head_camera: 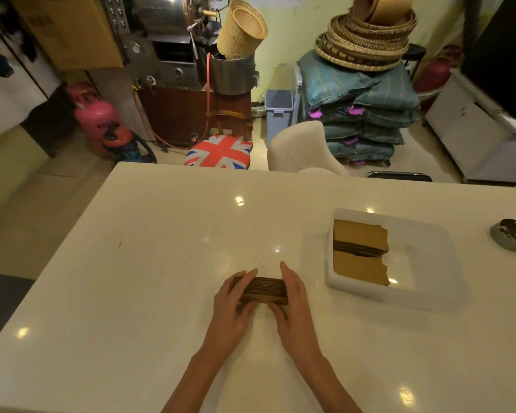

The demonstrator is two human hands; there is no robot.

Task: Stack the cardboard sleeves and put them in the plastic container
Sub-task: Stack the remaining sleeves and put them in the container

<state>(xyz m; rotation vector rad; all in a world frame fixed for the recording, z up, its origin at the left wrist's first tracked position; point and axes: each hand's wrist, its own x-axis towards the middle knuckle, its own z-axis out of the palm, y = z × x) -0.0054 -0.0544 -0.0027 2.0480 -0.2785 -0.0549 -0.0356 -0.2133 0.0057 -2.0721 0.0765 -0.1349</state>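
A stack of brown cardboard sleeves [264,289] stands on edge on the white table, squeezed between both hands. My left hand [233,305] presses its left end, fingers curled over the top. My right hand [292,299] presses its right end, fingers flat along the side. To the right stands the translucent plastic container [429,272]. Inside it, against its left wall, lie more cardboard sleeves [359,251], in two flat piles with a dark bundle between them.
A small round metal ashtray [511,238] sits near the table's right edge. Past the far table edge stand a Union Jack stool [219,152] and a white chair [303,147]. The white table [161,248] extends to the left of my hands.
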